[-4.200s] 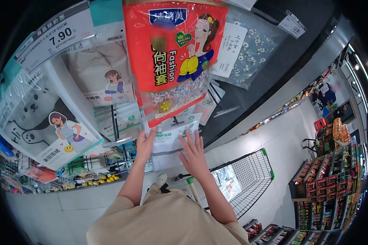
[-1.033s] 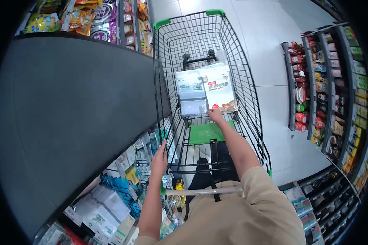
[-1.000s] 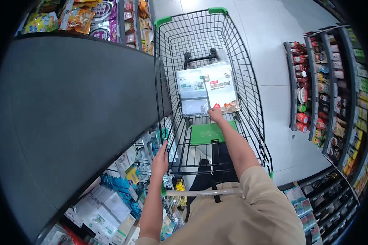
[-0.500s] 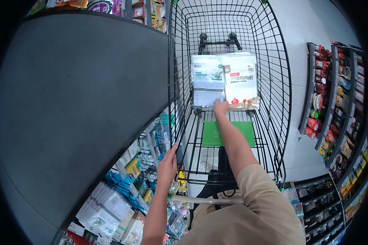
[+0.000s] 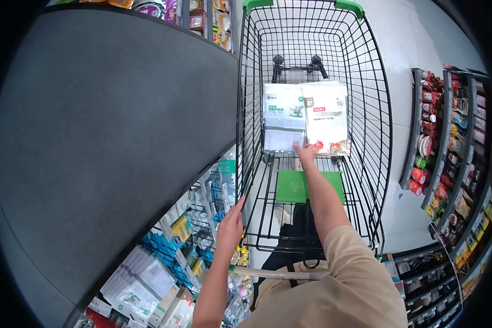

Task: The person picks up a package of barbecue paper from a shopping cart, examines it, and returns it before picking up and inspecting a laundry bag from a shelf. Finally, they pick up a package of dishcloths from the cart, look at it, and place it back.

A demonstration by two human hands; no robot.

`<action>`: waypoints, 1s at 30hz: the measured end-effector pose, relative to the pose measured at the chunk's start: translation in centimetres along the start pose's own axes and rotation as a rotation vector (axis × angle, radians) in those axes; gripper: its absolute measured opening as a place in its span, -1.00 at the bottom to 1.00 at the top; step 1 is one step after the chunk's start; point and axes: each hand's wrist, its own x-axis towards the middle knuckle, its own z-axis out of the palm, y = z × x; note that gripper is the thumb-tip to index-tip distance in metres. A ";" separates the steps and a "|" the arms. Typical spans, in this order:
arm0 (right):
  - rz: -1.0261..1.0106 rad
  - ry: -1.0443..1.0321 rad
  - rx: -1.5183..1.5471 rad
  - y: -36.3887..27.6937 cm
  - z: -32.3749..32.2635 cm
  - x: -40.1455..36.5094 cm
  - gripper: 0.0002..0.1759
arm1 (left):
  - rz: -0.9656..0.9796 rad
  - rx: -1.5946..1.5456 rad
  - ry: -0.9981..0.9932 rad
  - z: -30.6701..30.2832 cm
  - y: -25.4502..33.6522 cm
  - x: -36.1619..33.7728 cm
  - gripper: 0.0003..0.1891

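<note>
A black wire shopping cart (image 5: 391,117) with green corner pieces stands in front of me. Two flat packs lie side by side in it: a white-and-grey plastic pack (image 5: 283,117) on the left and a white barbecue paper pack (image 5: 328,117) on the right. My right hand (image 5: 305,153) reaches in over the green flap (image 5: 292,187). It grips the lower right corner of the left pack, thumb on the front, fingers near the barbecue paper's edge. My left hand (image 5: 230,225) lies against the cart's left side, fingers stretched along the wires; its thumb is hidden.
A broad dark grey panel (image 5: 126,109) takes up the left. Below it, a shelf holds several similar white packs (image 5: 139,281) and hanging blue packages (image 5: 169,246). Shelves of jars and food packets (image 5: 459,142) stand on the right, beyond a strip of pale floor (image 5: 402,109).
The cart and both packs appear slightly lower and further right in view. My right hand stays at the left pack's lower corner, and my left hand remains by the cart's side.
</note>
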 end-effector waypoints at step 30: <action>0.080 -0.696 0.993 -7.3 -14.2 -12.7 -0.75 | 0.018 0.057 0.020 0.2 -1.4 -2.1 -0.48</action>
